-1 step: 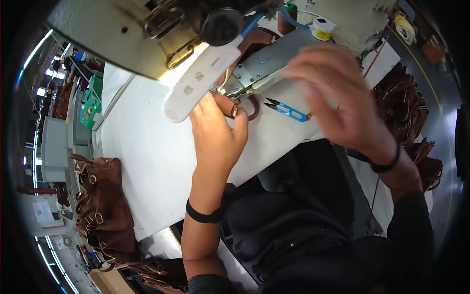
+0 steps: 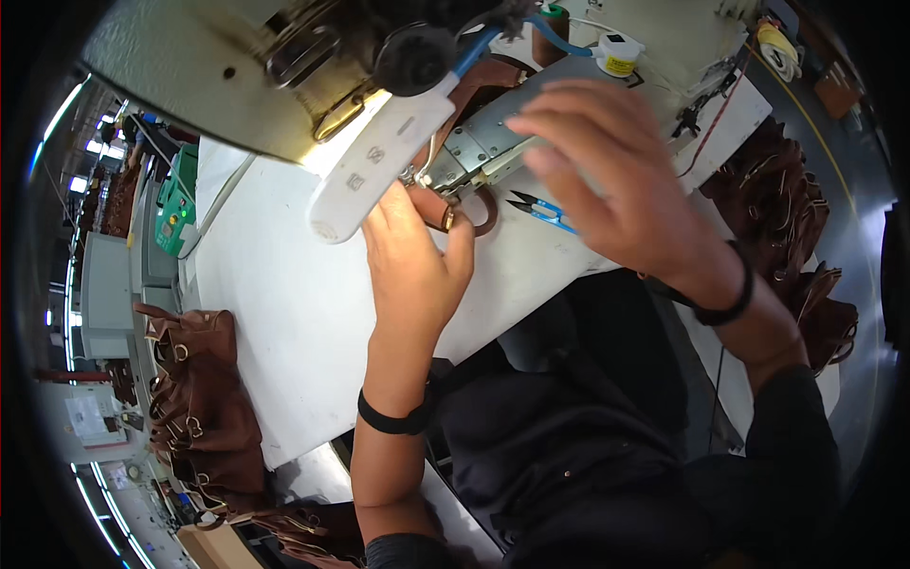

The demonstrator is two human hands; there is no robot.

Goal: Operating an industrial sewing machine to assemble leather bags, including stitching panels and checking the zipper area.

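Observation:
My left hand (image 2: 414, 261) pinches a brown leather strap piece (image 2: 431, 206) with a brass-coloured fitting (image 2: 449, 219) at its end. That piece lies under the needle area of a sewing machine (image 2: 190, 66), whose white control panel (image 2: 365, 175) partly covers my fingertips. My right hand (image 2: 611, 180) hangs in the air over the machine bed, somewhat blurred, its fingers apart and holding nothing visible. Below it, blue thread snips (image 2: 542, 211) lie on the white table (image 2: 303, 313), their handle end hidden by the hand. A brown strap loop (image 2: 486, 211) curves out beside the metal plate (image 2: 483, 142).
Brown leather bags (image 2: 201, 408) are heaped at the table's left edge, and more brown leather pieces (image 2: 773, 209) lie at the right. A green-and-grey device (image 2: 175, 213) stands at the far left. Behind the machine bed are a thread cone (image 2: 550, 38) and a small white container (image 2: 618, 54).
My right hand has shifted left, further over the machine bed and snips. My left hand keeps its pinch on the leather strap piece. The whole view has moved slightly.

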